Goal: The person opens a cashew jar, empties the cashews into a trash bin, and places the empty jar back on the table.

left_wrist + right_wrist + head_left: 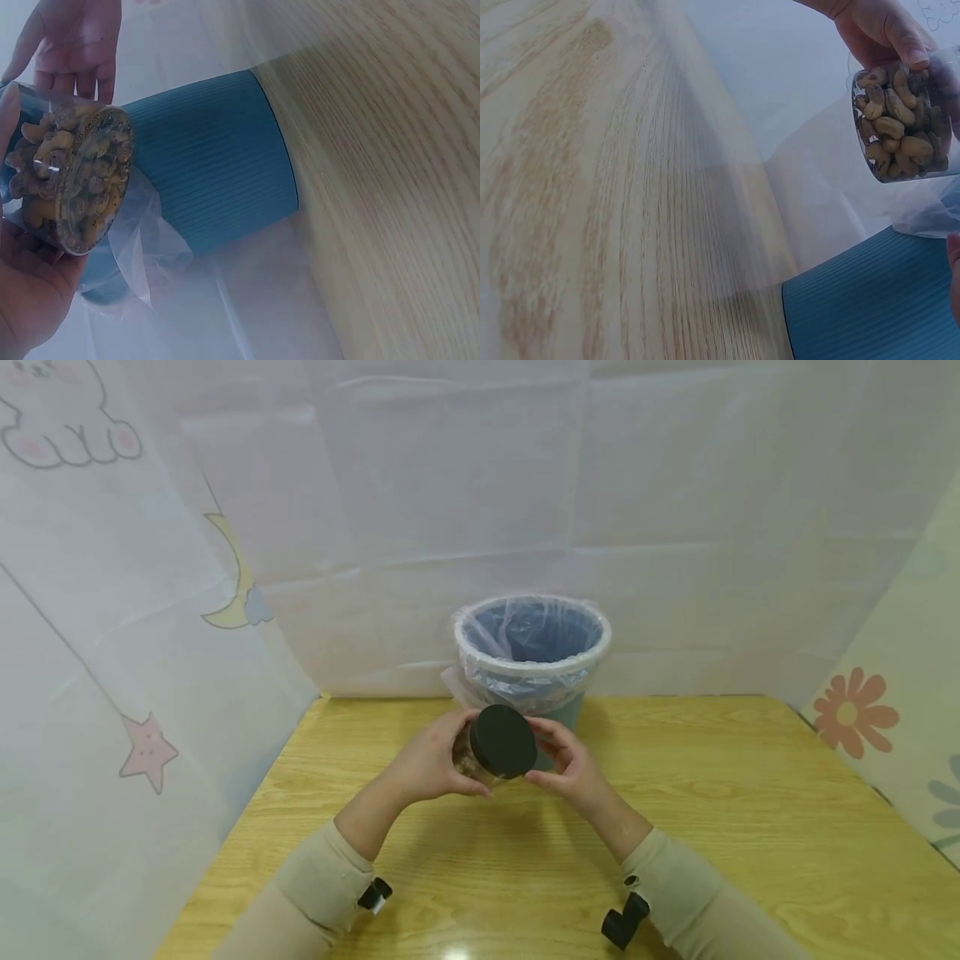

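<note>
A clear jar (467,758) of cashew nuts (897,127) is held up above the table, tilted, its black lid (504,742) facing the head camera. My left hand (431,760) grips the jar's body from the left, thumb below and fingers behind it. On the other side, my right hand (573,772) curls its fingers and thumb against the lid's right edge. The left wrist view shows the round base of the jar (96,180) with nuts against it. In the right wrist view the lid is out of frame.
Behind the jar stands a blue ribbed bin (210,161) with a white rim (534,667) and a clear plastic liner (517,689). The yellow wooden table (735,827) meets a pale sheet (450,485) at its back edge. Printed sheets flank both sides.
</note>
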A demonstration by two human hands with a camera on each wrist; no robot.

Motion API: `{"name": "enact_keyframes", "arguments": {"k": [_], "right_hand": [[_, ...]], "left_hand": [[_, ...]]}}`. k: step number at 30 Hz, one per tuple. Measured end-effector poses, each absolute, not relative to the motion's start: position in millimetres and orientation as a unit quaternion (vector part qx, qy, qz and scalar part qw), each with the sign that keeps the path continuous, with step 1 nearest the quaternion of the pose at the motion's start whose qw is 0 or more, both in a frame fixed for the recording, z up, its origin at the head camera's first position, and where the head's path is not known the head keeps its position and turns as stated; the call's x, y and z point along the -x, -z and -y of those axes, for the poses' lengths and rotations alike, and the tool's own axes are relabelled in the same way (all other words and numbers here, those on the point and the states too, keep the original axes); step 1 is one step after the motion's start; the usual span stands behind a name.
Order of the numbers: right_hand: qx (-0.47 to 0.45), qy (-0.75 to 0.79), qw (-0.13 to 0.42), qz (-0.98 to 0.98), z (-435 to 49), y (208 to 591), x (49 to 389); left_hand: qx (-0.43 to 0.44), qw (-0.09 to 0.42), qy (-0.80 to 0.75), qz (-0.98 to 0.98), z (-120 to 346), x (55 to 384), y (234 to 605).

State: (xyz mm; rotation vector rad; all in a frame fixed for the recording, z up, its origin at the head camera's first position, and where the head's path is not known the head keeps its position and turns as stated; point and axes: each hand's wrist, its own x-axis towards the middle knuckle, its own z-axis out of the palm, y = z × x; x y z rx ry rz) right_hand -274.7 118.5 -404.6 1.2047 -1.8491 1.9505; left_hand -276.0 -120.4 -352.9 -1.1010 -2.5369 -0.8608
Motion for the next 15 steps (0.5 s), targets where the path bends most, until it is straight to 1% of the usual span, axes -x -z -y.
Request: {"name": "enact_keyframes", "arguments": {"k": [5, 11, 15], "right_hand": [[-0.399, -0.661, 0.094, 0.628, -118.6, 406.5, 274.2], [-0.396, -0.657, 0.112, 0.631, -114.7, 404.8, 271.4], [-0.372, -0.667, 0.112, 0.636, -108.9, 401.3, 267.5]], "left_hand": [[0.372, 0.121, 0.297, 0.871, 120.9, 277.2, 353.5], [0.36, 0.117, 0.302, 0.875, 121.5, 276.4, 352.9], [0.346, 0.127, 0.298, 0.88, 121.6, 275.7, 353.7]]}}
